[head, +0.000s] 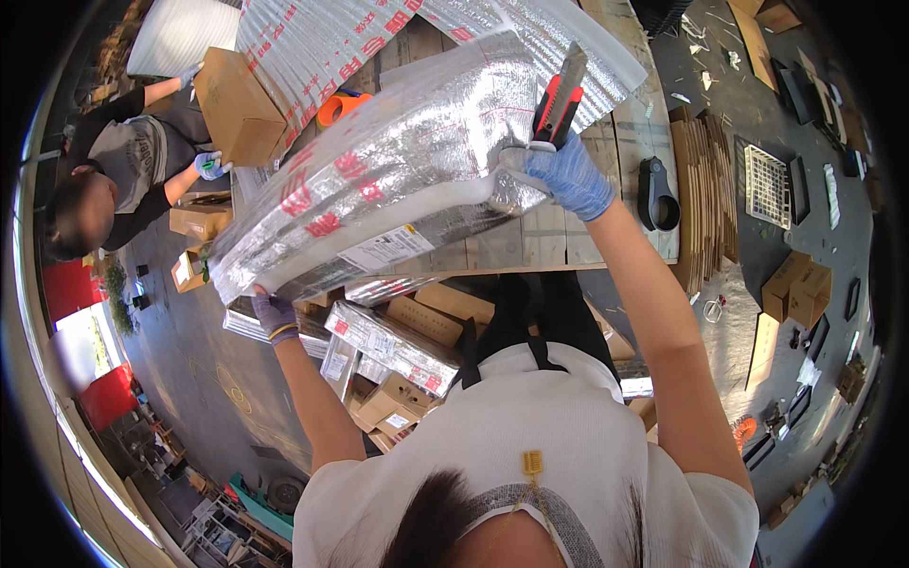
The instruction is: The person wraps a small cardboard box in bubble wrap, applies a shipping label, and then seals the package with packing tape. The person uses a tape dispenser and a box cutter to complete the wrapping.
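A long parcel [398,156] in silver foil bubble wrap, with red print and clear film over it, slants across the wooden workbench [547,238]. My left hand [275,314], in a purple-grey glove, grips its lower left end. At the other end my right hand [572,176], in a blue knit glove, holds a folded corner of the foil. The same right hand also carries a red and black utility knife [557,106], its wide blade out and pointing away from me. A white label [387,247] bearing writing is on the parcel's near side.
Across the bench a co-worker's gloved hands hold a cardboard box [238,106]. An orange tape roll [341,108] and a black tape dispenser [657,195] lie on the bench. Flattened cardboard [699,199] leans at its right end. Wrapped parcels [390,346] and boxes are piled below.
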### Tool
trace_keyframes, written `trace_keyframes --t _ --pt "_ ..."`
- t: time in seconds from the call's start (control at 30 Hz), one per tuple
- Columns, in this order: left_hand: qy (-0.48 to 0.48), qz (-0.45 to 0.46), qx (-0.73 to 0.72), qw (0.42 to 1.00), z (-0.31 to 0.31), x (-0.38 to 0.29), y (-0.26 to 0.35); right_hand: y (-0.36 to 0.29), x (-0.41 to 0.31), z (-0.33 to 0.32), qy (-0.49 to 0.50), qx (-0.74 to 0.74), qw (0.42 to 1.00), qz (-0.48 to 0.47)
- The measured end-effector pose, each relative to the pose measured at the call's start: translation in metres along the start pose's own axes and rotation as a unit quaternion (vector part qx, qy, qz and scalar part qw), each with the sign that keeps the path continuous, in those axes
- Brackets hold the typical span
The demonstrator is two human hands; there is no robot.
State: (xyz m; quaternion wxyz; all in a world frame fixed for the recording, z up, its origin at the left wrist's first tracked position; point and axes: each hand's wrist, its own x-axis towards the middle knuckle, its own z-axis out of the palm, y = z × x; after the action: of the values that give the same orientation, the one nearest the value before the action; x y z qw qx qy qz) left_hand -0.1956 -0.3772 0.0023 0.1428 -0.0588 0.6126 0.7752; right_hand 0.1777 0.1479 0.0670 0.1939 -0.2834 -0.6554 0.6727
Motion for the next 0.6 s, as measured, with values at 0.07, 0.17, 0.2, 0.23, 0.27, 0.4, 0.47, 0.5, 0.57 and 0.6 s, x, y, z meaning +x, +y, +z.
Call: trace_keyframes --t 0.07,0.17,0.2,0.23,0.27,0.4,0.47,0.5,0.57,0.6 --pt "-0.078 0.066 -0.083 0.991 -0.001 -0.002 0.005 -0.020 -0.014 -0.016 -0.042 0.019 0.993 -0.110" --pt "0.118 -0.187 0.098 0.970 -0.011 -0.028 -0.018 -0.011 -0.051 -0.045 -0.096 -0.011 0.986 -0.134" --pt "0.163 -0.229 0.124 0.952 -0.014 -0.042 -0.029 0.004 -0.068 -0.050 -0.085 0.030 0.994 -0.061" --pt "0.201 -0.215 0.096 0.951 -0.014 -0.056 -0.042 0.024 -0.087 -0.054 -0.074 0.069 0.995 0.028" --pt "0.220 -0.197 0.114 0.949 -0.010 -0.069 -0.047 0.046 -0.100 -0.057 -0.063 0.107 0.986 0.113" --pt "0.149 0.062 0.423 0.892 0.059 -0.092 -0.047 0.127 -0.128 -0.058 0.064 0.044 0.980 0.183" --pt "-0.027 0.249 0.608 0.754 0.119 -0.091 -0.048 0.148 -0.113 -0.050 0.111 -0.042 0.968 0.222" --pt "-0.127 0.230 0.569 0.779 0.152 -0.091 -0.054 0.154 -0.103 -0.041 0.135 -0.078 0.961 0.228" --pt "-0.228 0.198 0.656 0.691 0.216 -0.085 -0.074 0.163 -0.088 -0.018 0.072 -0.111 0.942 0.310" --pt "-0.176 0.208 0.739 0.616 0.242 -0.089 -0.090 0.168 -0.083 -0.006 0.066 -0.121 0.936 0.324"
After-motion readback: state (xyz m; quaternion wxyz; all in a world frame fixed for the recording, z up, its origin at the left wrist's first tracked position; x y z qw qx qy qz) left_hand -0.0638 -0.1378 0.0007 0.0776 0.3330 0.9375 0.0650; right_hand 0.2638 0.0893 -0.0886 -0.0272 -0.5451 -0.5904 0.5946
